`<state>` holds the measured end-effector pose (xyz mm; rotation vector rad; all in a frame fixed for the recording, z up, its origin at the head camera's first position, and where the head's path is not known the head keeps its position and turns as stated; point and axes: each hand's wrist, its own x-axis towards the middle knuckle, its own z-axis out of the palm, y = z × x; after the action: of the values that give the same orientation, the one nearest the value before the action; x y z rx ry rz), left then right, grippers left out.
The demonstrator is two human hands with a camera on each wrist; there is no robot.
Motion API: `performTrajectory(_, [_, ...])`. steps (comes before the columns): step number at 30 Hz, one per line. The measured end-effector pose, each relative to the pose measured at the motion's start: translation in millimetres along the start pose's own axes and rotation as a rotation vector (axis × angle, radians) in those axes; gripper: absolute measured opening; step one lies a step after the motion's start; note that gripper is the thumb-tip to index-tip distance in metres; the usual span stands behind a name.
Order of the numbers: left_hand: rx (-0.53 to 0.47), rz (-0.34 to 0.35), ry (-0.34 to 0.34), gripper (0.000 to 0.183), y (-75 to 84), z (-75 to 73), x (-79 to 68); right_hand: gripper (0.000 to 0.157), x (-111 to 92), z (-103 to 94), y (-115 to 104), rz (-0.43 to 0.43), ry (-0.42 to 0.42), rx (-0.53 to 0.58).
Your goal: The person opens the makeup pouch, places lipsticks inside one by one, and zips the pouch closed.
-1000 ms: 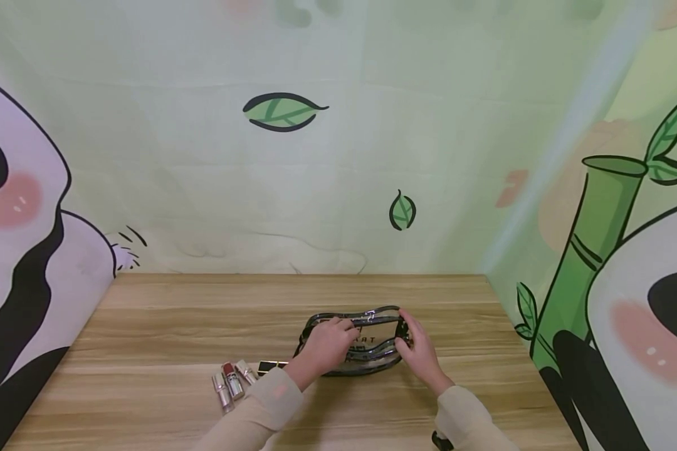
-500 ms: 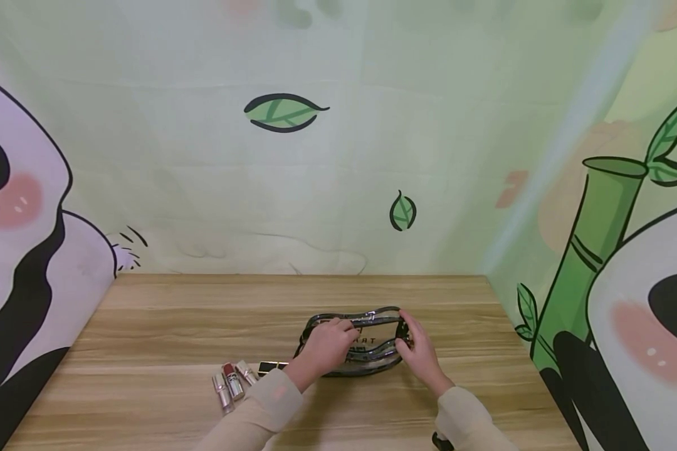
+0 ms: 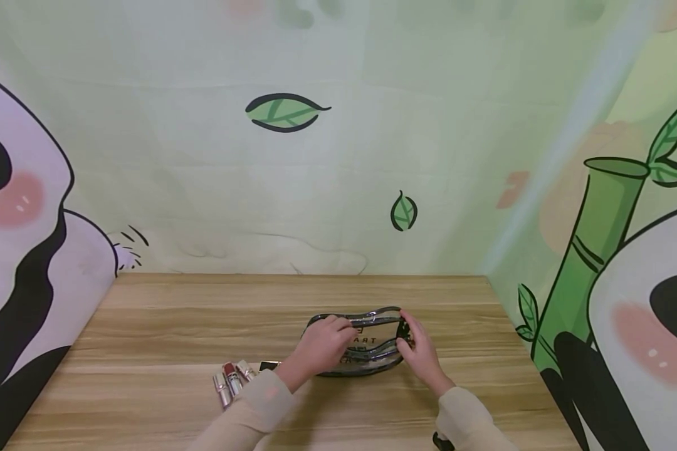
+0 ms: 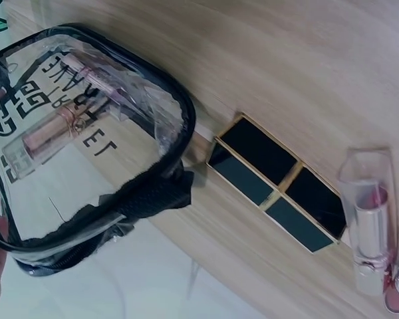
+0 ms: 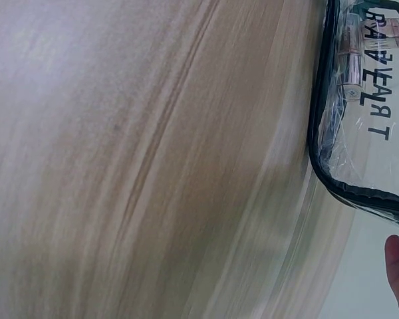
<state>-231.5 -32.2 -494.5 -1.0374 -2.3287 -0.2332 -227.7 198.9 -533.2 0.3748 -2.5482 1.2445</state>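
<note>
Sleeve (image 3: 251,407) partly blocks lipsticks (image 3: 232,377), seemingly three, near the bag (image 3: 377,343).

Your pouch (image 4: 90,159): clear, glossy, creased plastic, shiny black edging. Black case (image 4: 279,183): smooth, glossy panels, gold metallic-looking trim. Lipstick tube (image 4: 370,229): shiny clear plastic. Your sleeve (image 3: 254,404): matt cloth. Tabletop (image 3: 175,319): smooth-looking wood grain.

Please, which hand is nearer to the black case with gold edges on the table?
Left. The left hand is over the left half of the clear bag, just right of the black case; the right hand is farther right, holding the bag's right end.
</note>
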Motion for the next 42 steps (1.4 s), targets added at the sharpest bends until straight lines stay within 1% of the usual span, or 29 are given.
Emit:
performTrajectory(5, [-0.005,0.009,0.021,0.011,-6.0,-2.4,-4.5,0.054,0,-0.2,1,-0.014,0.005,0.006])
performTrajectory(9, [-0.040,0.016,0.054,0.010,-12.8,-4.2,-8.5,0.054,0,0.0,2,-0.016,0.006,0.000])
performTrajectory(13, [-0.077,0.033,0.108,0.017,-20.6,-5.3,-13.8,0.054,0,-0.1,2,-0.014,0.010,0.003])
performTrajectory(17, [-0.074,0.020,0.128,0.022,-26.5,-8.1,-20.0,0.054,0,-0.3,1,-0.019,0.014,-0.001])
performTrajectory(20, [-0.070,-0.010,0.104,0.026,-30.0,-10.7,-25.2,0.054,0,-0.6,1,-0.020,0.010,0.001])
performTrajectory(28, [-0.090,-0.105,0.008,0.037,-41.4,-17.8,-42.2,0.054,1,-0.3,1,0.000,0.001,0.011])
performTrajectory(36, [-0.042,-0.137,-0.053,0.048,-55.3,-20.3,-63.9,0.054,0,0.3,1,-0.013,0.011,-0.008])
performTrajectory(39, [-0.047,-0.167,-0.082,0.050,-58.2,-21.0,-69.9,0.053,0,0.3,1,-0.007,0.010,-0.004])
performTrajectory(42, [-0.046,-0.183,-0.094,0.054,-61.0,-20.6,-75.9,0.054,0,0.5,0,-0.014,0.012,-0.014])
